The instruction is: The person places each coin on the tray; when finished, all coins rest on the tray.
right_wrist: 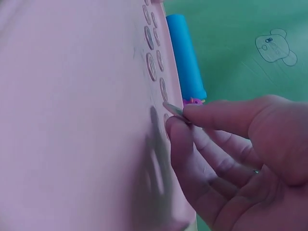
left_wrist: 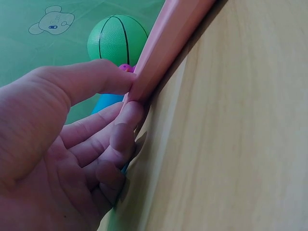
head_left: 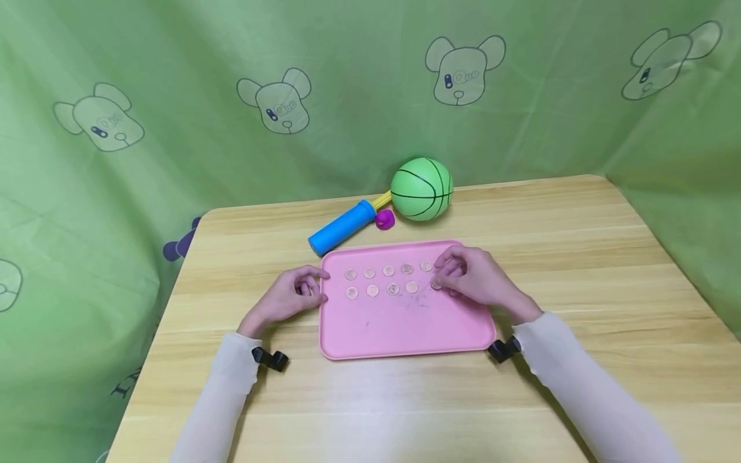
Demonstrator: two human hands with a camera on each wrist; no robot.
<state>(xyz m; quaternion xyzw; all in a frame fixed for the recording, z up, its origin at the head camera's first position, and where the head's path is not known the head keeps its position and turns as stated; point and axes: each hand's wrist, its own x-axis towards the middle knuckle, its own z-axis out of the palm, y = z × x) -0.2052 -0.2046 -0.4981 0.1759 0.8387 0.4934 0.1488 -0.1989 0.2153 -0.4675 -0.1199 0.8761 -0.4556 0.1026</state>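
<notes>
Two rows of several copper-coloured coins (head_left: 388, 271) lie on the pink tray (head_left: 399, 337), towards its far side. My right hand (head_left: 477, 276) pinches one coin (right_wrist: 174, 110) between thumb and forefinger, tilted just above the tray at the right end of the nearer row. Its other fingers are curled behind. My left hand (head_left: 289, 292) grips the tray's left rim with thumb and forefinger, the tips on the pink edge (left_wrist: 154, 62) in the left wrist view. The remaining left fingers are curled beside the rim.
Behind the tray lie a blue pump (head_left: 343, 227) with a yellow end, a small purple toy (head_left: 384, 220) and a green ball (head_left: 422, 190) with black lines. All stand on a wooden table (head_left: 370, 411) before a green curtain (head_left: 359, 96).
</notes>
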